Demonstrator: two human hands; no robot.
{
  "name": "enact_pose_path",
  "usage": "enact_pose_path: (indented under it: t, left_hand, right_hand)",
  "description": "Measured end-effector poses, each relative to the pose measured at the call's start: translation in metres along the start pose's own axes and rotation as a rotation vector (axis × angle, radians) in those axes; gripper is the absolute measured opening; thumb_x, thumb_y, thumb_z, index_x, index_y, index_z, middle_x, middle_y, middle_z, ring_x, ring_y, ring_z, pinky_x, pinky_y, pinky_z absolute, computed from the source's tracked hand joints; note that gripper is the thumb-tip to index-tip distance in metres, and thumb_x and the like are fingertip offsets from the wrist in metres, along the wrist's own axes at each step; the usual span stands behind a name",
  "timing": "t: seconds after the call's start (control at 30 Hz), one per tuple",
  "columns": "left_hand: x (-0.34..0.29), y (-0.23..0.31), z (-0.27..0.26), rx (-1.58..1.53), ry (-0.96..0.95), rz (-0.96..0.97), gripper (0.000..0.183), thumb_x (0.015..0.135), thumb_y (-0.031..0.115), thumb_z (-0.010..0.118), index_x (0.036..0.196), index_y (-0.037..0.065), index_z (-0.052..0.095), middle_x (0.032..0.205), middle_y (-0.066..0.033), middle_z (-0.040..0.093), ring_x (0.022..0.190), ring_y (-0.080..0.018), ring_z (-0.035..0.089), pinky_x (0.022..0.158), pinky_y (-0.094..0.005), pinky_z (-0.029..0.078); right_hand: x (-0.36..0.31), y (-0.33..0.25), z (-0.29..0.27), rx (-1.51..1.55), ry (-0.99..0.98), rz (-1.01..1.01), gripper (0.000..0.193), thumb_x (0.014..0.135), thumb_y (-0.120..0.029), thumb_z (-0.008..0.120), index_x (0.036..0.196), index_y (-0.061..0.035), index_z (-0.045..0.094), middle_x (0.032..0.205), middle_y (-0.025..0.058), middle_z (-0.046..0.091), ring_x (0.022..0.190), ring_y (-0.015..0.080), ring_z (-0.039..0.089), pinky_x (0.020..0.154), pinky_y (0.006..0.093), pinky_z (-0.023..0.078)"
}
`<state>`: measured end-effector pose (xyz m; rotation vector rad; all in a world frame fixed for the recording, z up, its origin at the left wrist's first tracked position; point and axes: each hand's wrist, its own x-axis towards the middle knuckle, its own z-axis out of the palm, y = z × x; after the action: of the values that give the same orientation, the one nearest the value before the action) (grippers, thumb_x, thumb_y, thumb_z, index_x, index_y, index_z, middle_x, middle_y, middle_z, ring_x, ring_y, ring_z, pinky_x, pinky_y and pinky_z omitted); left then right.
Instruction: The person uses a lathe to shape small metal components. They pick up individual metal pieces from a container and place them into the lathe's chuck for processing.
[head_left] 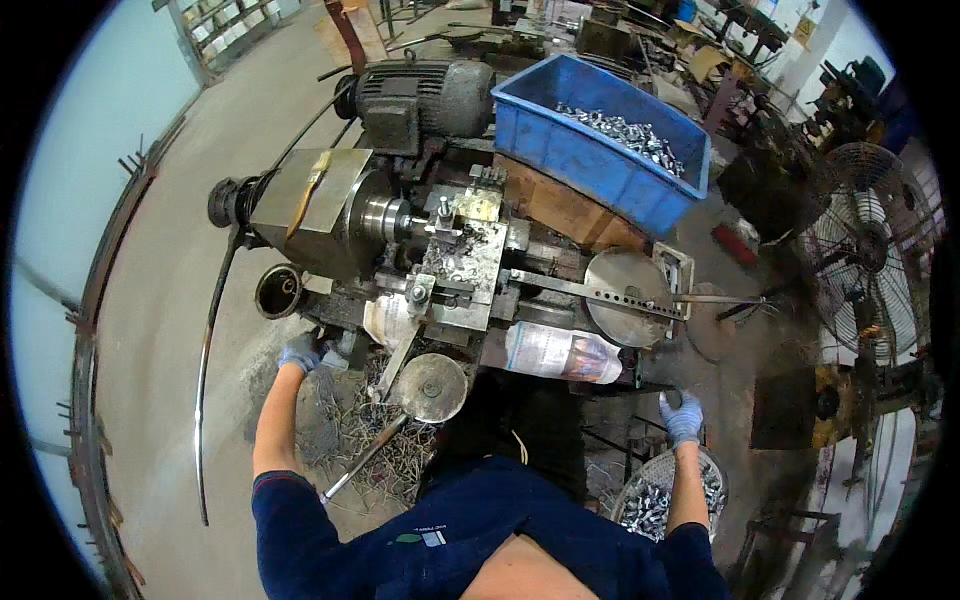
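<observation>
My left hand [300, 353], in a pale blue-grey glove, is at the near left corner of a lathe [465, 265]. Its fingers curl by a dark machine part, and what they grip is hidden. On the other side my right hand [683, 418], gloved alike, is beside the lathe's near right end, above a round basket [718, 478] of shiny metal parts. Something dark shows between its thumb and fingers, too small to name. The chuck [378, 218] faces a tool post [445, 215] on a carriage strewn with metal chips. A round handwheel disc [432, 388] sits in front.
A blue crate [600, 140] of small metal parts stands behind the lathe, near a motor [425, 95]. A brush [310, 190] lies on the headstock. Thin metal scraps [370, 440] cover the floor at left. A large fan [870, 250] stands at right.
</observation>
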<state>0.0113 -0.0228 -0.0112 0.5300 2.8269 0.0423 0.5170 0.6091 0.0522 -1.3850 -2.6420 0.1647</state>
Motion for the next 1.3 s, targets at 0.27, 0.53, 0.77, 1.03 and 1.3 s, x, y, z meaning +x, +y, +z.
enact_pose_path:
  t: [0.27,0.53,0.77,1.03,1.3]
  left_hand:
    - [-0.004,0.052,0.082,-0.218,0.193,-0.368,0.052,0.083,0.051,0.047,0.108,0.007,0.060,0.103,-0.0212,0.063,0.095,-0.0397,0.060,0.078,-0.0466,0.048]
    - [-0.005,0.046,0.011,0.000,-0.116,-0.188,0.042,0.083,0.041,0.047,0.104,0.010,0.064,0.108,-0.0193,0.061,0.102,-0.0357,0.059,0.085,-0.0421,0.046]
    - [-0.048,-0.052,-0.083,-0.528,0.152,-0.087,0.046,0.086,0.043,0.054,0.107,0.002,0.063,0.106,-0.0188,0.063,0.100,-0.0335,0.060,0.087,-0.0388,0.045]
    - [-0.207,-0.195,-0.140,-0.130,0.480,-0.593,0.054,0.090,0.051,0.040,0.103,0.004,0.064,0.100,-0.0210,0.063,0.095,-0.0384,0.059,0.081,-0.0442,0.046]
    - [-0.214,-0.028,-0.087,-0.081,0.719,-0.422,0.047,0.080,0.052,0.055,0.084,0.006,0.059,0.078,-0.0212,0.062,0.077,-0.0401,0.060,0.068,-0.0479,0.045]
  right_hand:
    - [-0.013,-0.008,-0.015,0.162,0.018,-0.038,0.039,0.070,-0.036,0.073,0.088,-0.0024,0.068,0.090,0.0177,0.066,0.086,0.0325,0.063,0.079,0.0368,0.049]
    - [0.066,-0.156,-0.118,0.293,0.138,-0.384,0.031,0.073,-0.031,0.072,0.089,-0.0043,0.068,0.088,0.0151,0.066,0.083,0.0307,0.063,0.076,0.0379,0.049]
    - [0.072,-0.385,-0.153,0.435,0.150,-1.047,0.047,0.075,-0.048,0.064,0.093,-0.0042,0.068,0.095,0.0134,0.065,0.093,0.0304,0.060,0.084,0.0394,0.046]
    - [0.045,-0.554,-0.123,-0.317,-0.098,-1.334,0.055,0.072,-0.055,0.058,0.097,-0.0073,0.069,0.104,0.0137,0.064,0.104,0.0307,0.055,0.106,0.0525,0.021]
    - [0.056,-0.549,-0.122,-0.360,-0.218,-1.272,0.047,0.071,-0.046,0.064,0.106,-0.0145,0.067,0.106,0.0105,0.066,0.106,0.0288,0.057,0.107,0.0521,0.021]
